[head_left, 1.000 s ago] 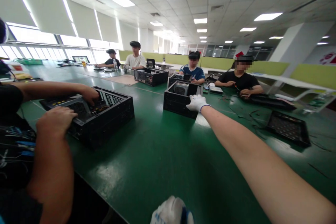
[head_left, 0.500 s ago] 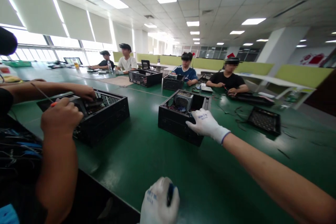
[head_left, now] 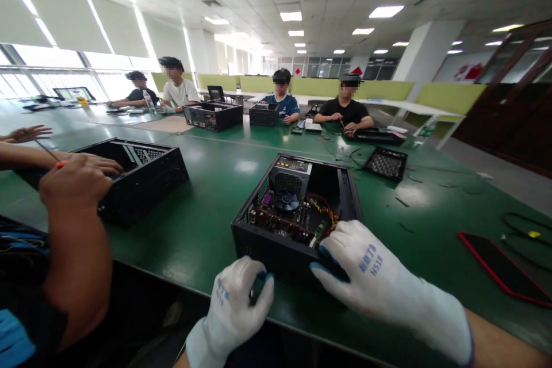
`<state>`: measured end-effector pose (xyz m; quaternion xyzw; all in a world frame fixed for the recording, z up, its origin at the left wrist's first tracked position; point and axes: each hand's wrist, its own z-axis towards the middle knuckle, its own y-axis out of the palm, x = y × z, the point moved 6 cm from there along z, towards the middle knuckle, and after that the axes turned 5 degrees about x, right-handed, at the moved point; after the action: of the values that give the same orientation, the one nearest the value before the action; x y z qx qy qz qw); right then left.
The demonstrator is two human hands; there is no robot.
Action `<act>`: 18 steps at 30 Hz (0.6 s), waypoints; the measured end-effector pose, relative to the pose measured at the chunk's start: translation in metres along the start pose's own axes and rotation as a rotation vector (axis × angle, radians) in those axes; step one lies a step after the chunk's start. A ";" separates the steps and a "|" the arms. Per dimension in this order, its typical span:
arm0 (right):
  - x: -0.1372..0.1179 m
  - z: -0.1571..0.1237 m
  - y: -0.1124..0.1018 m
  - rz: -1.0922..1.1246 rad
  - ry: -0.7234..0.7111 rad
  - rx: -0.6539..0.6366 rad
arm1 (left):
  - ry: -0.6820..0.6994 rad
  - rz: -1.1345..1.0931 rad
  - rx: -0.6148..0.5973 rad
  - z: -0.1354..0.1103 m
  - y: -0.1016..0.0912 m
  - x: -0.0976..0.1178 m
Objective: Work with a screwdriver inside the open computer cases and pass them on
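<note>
An open black computer case (head_left: 297, 201) lies on the green table (head_left: 207, 224) right in front of me, showing a fan, a circuit board and coloured wires. My right hand (head_left: 371, 276), in a white glove, grips the case's near right edge, fingers curled over the rim. My left hand (head_left: 235, 305), also gloved, is closed round a small dark thing (head_left: 257, 287) that I cannot identify. It hovers by the table's front edge, just left of the case's near wall.
At my left a person's hand (head_left: 73, 184) holds a screwdriver over another black case (head_left: 138, 175). A red-edged flat device (head_left: 500, 267) lies at the right, and a black perforated panel (head_left: 385, 163) sits farther back. Several people sit across the table with more cases.
My right hand has dragged the computer case from far across the table to the near edge. My left hand has stayed closed at the front edge.
</note>
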<state>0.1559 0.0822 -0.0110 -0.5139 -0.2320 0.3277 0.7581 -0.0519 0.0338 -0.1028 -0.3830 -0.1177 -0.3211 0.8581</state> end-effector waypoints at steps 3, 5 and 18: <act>-0.010 -0.023 -0.009 0.036 -0.017 0.026 | 0.125 -0.007 0.005 0.021 -0.026 0.044; -0.017 -0.033 -0.013 0.057 -0.030 0.051 | 0.186 0.017 -0.009 0.035 -0.037 0.063; -0.030 -0.053 -0.026 0.175 -0.039 0.131 | 0.219 0.271 -0.195 0.066 -0.018 0.076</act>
<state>0.1793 0.0202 -0.0068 -0.4752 -0.1788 0.4170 0.7539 -0.0024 0.0380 -0.0134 -0.4396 0.0605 -0.2523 0.8599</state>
